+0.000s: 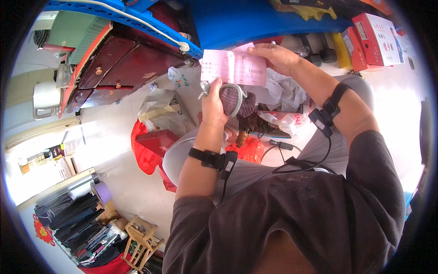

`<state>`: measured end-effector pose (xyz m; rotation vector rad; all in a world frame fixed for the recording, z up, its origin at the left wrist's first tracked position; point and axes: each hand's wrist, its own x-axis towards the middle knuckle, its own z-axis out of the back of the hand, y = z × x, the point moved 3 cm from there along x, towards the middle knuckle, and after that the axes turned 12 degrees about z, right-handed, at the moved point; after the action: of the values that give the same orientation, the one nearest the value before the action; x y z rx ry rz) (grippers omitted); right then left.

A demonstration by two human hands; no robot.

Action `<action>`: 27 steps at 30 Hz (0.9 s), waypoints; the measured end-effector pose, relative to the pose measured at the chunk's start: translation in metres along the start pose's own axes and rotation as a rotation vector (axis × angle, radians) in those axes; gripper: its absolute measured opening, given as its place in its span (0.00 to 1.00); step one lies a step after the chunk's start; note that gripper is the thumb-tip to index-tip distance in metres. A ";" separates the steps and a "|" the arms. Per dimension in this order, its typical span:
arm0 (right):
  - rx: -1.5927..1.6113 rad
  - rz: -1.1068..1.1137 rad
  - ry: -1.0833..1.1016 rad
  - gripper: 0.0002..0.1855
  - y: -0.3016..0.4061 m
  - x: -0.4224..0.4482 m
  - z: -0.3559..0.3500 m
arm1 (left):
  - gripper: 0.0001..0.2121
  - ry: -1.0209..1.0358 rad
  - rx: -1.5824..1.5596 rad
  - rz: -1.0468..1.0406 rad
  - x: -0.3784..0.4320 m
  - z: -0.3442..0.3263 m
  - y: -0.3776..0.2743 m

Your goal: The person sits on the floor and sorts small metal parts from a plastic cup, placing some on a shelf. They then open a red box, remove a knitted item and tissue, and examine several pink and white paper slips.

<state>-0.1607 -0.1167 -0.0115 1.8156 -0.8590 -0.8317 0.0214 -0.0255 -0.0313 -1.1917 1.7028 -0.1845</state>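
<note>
A pink printed paper slip point(219, 65), creased down its middle and bearing writing, is spread out in front of me. My left hand point(215, 102) grips its lower edge with the thumb on top. A ribbed purple-brown knitted item point(230, 99) with a pale grey band hangs against that same hand. At the slip's upper right corner, my right hand point(272, 56) pinches the paper between thumb and fingers. Part of another pink piece shows behind the top edge. Beneath the hands lie crumpled white plastic bags point(285, 92) and a red plastic bag point(248, 149).
Dark red drawers point(113, 65) stand at the left, beneath a blue metal frame point(160, 27). Shoe boxes point(379, 41) and dumbbells point(326, 54) sit at the upper right. A red bag point(145, 154) lies left of my knee; a wooden stool point(140, 239) is at the lower left.
</note>
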 end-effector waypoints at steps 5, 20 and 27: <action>-0.080 0.018 0.034 0.26 0.003 -0.002 -0.002 | 0.11 -0.012 -0.011 0.009 0.000 0.000 0.000; -0.222 -0.064 0.023 0.21 -0.010 0.000 -0.011 | 0.16 0.121 0.101 0.115 -0.012 -0.006 0.006; -0.139 -0.026 0.000 0.28 -0.019 0.001 -0.010 | 0.12 0.111 -0.189 0.071 -0.005 0.002 -0.001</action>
<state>-0.1480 -0.1066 -0.0252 1.7079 -0.7602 -0.8862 0.0235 -0.0219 -0.0283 -1.2769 1.8898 -0.0473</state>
